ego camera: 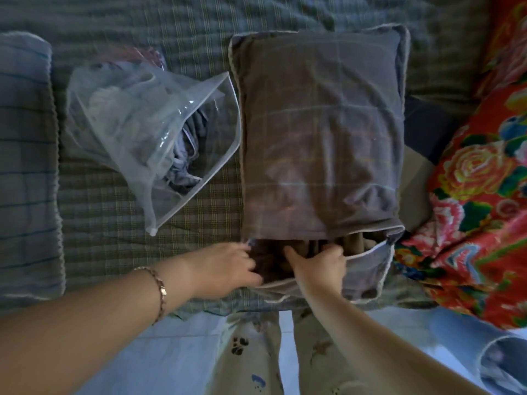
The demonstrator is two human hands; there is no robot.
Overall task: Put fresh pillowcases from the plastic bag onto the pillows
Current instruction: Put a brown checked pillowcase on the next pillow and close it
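A pillow in a grey-blue checked pillowcase (pixel 319 132) lies on the bed, its open end toward me. In the opening a dark brown pillow (pixel 273 263) shows. My left hand (pixel 222 269) reaches into the left side of the opening, fingers curled at the case's edge. My right hand (pixel 319 266) grips the brown pillow at the middle of the opening. The case's lower flap (pixel 368 272) lies spread to the right. A clear plastic bag (pixel 148 129) holding folded checked fabric lies to the left of the pillow.
Another blue checked pillow (pixel 25 166) lies at the far left. A red floral quilt (pixel 484 195) is bunched on the right. The bed has a green-grey checked cover (pixel 108 223). My legs in printed trousers stand at the bed's near edge.
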